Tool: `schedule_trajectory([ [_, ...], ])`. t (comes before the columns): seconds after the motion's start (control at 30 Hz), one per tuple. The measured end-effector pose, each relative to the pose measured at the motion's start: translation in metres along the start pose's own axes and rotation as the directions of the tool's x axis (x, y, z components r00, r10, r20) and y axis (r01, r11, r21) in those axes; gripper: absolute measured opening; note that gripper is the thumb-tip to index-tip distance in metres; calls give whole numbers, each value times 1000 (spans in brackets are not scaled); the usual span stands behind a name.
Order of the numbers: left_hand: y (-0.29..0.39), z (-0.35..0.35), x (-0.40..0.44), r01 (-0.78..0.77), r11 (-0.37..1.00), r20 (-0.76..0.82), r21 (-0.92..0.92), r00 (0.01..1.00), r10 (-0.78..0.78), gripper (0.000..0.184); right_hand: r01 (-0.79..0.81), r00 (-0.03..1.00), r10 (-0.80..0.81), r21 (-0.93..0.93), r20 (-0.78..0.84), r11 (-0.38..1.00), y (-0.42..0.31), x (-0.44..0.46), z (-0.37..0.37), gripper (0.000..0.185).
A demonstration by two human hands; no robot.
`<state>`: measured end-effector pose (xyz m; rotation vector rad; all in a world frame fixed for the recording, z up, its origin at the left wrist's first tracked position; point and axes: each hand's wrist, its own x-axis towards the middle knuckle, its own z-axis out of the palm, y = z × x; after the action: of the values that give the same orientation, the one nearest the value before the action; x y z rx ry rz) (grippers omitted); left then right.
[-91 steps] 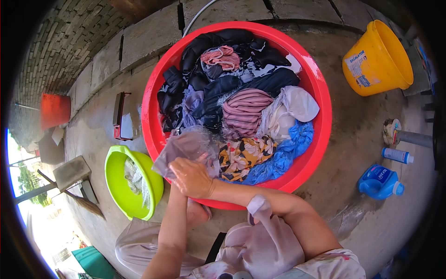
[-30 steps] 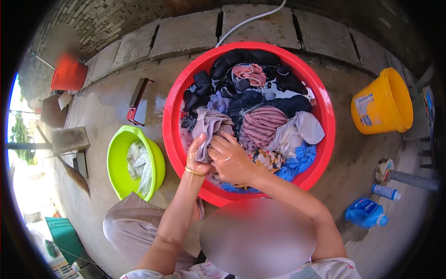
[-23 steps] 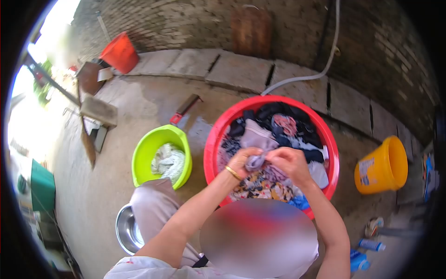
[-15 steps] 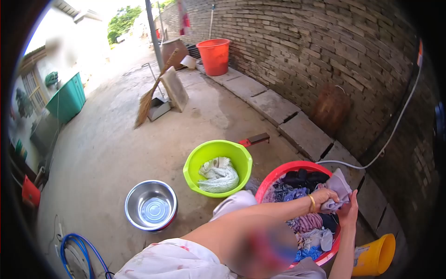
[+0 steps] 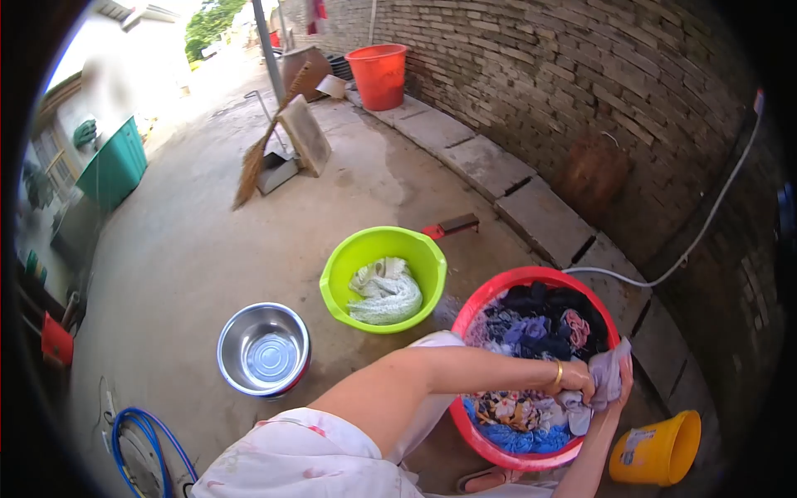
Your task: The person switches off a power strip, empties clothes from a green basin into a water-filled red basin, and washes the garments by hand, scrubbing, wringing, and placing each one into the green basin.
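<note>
Evidently, plenty remains

One pale cloth lies apart in the green basin; a heap of clothes fills the red tub. At its right edge, left hand and right hand grip a lilac cloth, fingers closed.

A pale lilac-grey cloth, wrinkled and bunched, is gripped between the hands toward the frame's lower right, its top end poking upward.
</note>
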<state>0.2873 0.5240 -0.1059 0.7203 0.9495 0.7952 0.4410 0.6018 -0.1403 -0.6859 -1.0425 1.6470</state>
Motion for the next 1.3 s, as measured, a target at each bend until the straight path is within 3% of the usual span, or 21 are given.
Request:
schedule_trajectory([
  [0.03, -7, -8, 12, -153, 964, 10, 218, 988, 155, 25, -36, 998, 35, -25, -52, 999, 1, 4, 5, 35],
  [0.07, -6, -8, 12, -25, 968, -116, 251, 992, 56, 32, -114, 992, 116, -39, 45, 993, -1, 8, 12, 30],
  [0.1, -7, -10, 12, -69, 930, -128, 361, 984, 123, 36, -129, 992, 127, -135, -27, 982, 9, 18, 8, 27],
  [0.13, -25, -21, 30, -129, 851, -109, 509, 971, 212, 35, -130, 989, 101, -283, -112, 950, 22, 23, 3, 30],
  [0.2, -31, -28, 35, -146, 700, -75, 699, 959, 274, 32, -132, 970, 60, -298, -238, 945, 39, 20, 10, 49],
  [0.27, -23, -26, 30, 106, 595, -223, 797, 967, 126, 34, -122, 928, -88, -521, -361, 845, 81, 38, -10, 47],
  [0.33, -27, -30, 30, 168, 399, -258, 902, 948, 184, 50, -184, 910, -50, -508, -412, 841, 94, 34, 1, 29],
  [0.47, -40, -41, 34, 244, 335, -300, 910, 945, 128, 65, -297, 834, -10, -465, -551, 834, 104, 27, 13, 28],
  [0.53, -47, -47, 40, 49, 358, -145, 932, 958, 248, 88, -329, 782, -208, -672, -588, 663, 82, 19, 27, 26],
  [0.67, -39, -51, 35, -149, 353, 18, 924, 938, 347, 92, -334, 806, -149, -649, -572, 684, 72, 21, 26, 36],
  [0.73, -23, -44, 26, -125, 598, -36, 792, 967, 251, 102, -282, 872, -141, -718, -468, 636, 54, 17, 41, 51],
  [0.77, -18, -36, 17, -78, 606, -120, 792, 953, 280, 85, -232, 934, -18, -644, -356, 729, 46, 19, 41, 71],
  [0.8, -13, -37, 16, -85, 604, -114, 793, 952, 284, 85, -227, 934, -26, -647, -357, 728, 37, 17, 38, 71],
  [0.87, -1, -38, 9, -150, 967, -38, 207, 986, 161, 59, -149, 962, 27, -441, -271, 885, -2, 3, 46, 72],
  [0.9, 8, -36, 2, -124, 992, -78, -10, 989, 123, 30, -256, 967, 253, -144, -39, 956, -11, 8, 24, 68],
  [0.93, 12, -47, 4, -28, 981, 48, -191, 998, 38, 32, -297, 955, 296, -45, -34, 954, -34, 0, 30, 62],
  [1.0, 20, -40, -6, -69, 900, 85, -431, 989, 117, 31, -237, 971, 232, -95, -53, 967, -35, 6, 4, 64],
  [1.07, 22, -24, -22, -44, 852, 209, -521, 962, 178, 37, -146, 989, 142, -107, -45, 983, -21, 15, -7, 75],
  [1.13, 8, -17, -20, 14, 824, 359, -567, 904, 231, 39, -100, 970, 40, 243, 241, 965, -10, 23, -3, 88],
  [1.17, 0, -4, -20, 5, 800, 314, -600, 921, 229, 41, -157, 902, 3, 322, 432, 934, -22, 20, 11, 93],
  [1.3, 0, 6, -24, -6, 744, 305, -668, 910, 280, 43, 66, 728, -277, 338, 628, 939, -52, 14, 37, 79],
])
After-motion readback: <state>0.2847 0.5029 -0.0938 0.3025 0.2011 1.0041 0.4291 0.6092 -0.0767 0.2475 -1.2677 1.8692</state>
